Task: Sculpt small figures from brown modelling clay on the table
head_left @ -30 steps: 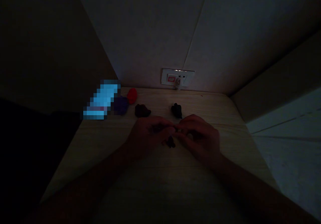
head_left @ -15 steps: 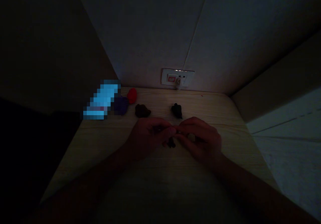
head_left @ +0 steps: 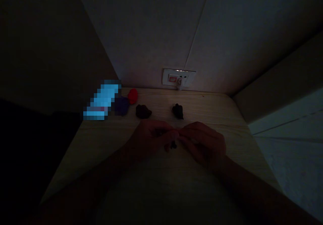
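Over the middle of the wooden tabletop, my left hand and my right hand meet at the fingertips. Both are closed in a pinch, and whatever sits between the tips is too dark and small to make out. Just under the fingertips a small black piece shows, partly hidden by the fingers. Beyond the hands lie a black lump and a dark brown lump, both looking like modelling clay. Farther left, a purple lump touches a red one.
A bright blurred-out screen lies at the tabletop's left edge. On the wall behind is a socket plate with a plug in it. A tiny red speck lies near the back of the pale wooden tabletop.
My right hand has shifted slightly right and down, and the pinching fingertips have moved a little. The lumps on the tabletop stay where they were.
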A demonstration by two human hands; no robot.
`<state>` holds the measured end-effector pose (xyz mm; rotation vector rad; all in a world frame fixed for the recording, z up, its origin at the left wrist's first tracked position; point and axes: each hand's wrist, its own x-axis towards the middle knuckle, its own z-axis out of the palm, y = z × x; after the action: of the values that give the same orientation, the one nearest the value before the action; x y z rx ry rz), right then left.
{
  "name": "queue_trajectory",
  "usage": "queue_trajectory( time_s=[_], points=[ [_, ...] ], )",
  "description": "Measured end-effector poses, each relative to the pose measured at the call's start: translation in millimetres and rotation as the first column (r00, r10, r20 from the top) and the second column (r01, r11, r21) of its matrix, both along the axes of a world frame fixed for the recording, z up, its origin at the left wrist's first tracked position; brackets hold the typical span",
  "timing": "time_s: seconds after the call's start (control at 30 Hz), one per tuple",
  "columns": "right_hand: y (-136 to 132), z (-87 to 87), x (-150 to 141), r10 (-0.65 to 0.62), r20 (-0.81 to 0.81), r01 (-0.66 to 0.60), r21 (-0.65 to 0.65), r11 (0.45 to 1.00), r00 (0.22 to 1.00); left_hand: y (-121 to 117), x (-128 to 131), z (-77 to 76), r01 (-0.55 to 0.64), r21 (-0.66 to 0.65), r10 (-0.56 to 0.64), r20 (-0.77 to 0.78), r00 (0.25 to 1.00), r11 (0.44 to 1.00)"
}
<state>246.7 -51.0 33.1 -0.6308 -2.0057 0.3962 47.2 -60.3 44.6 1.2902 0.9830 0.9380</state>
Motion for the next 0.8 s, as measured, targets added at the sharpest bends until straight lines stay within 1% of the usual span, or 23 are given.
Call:
queue_trajectory(
  time_s=[0.1, 0.23, 0.33, 0.43, 0.57, 0.7, 0.8],
  points=[
    [0.8, -1.2, -0.6, -0.024, -0.022, 0.023, -0.032, 0.999, 0.999, -0.5, 0.7, -2.1, -0.043, -0.008, 0.043, 0.015, 0.999, 0.999],
    [1.6, -0.5, -1.1, -0.025, -0.032, 0.023, -0.065, 0.998, 0.999, -1.5, 0.4, -1.8, -0.109, 0.023, 0.109, 0.01, 0.994, 0.994],
    [1.8, 0.8, -0.7, -0.022, -0.042, 0.019, -0.063, 0.998, 0.999, -1.8, 0.0, 0.5, -0.112, 0.032, 0.112, -0.003, 0.994, 0.993],
    [1.4, 1.0, -0.3, -0.025, -0.042, 0.022, -0.067, 0.997, 0.999, -1.3, 0.0, 1.7, -0.099, 0.032, 0.099, 0.02, 0.995, 0.995],
    [0.7, -0.8, -0.7, -0.015, -0.051, 0.012, -0.054, 0.998, 0.999, -0.6, 0.6, -0.2, -0.141, 0.032, 0.14, 0.039, 0.989, 0.989],
    [0.3, -2.5, -1.8, -0.035, -0.064, 0.027, -0.108, 0.994, 0.997, -1.3, 0.0, -0.6, -0.174, 0.083, 0.172, 0.028, 0.985, 0.981],
    [-0.1, -3.1, -2.0, -0.034, -0.084, 0.023, -0.121, 0.992, 0.996, -2.0, -0.8, 0.9, -0.191, 0.125, 0.19, 0.013, 0.982, 0.974]
  ],
)
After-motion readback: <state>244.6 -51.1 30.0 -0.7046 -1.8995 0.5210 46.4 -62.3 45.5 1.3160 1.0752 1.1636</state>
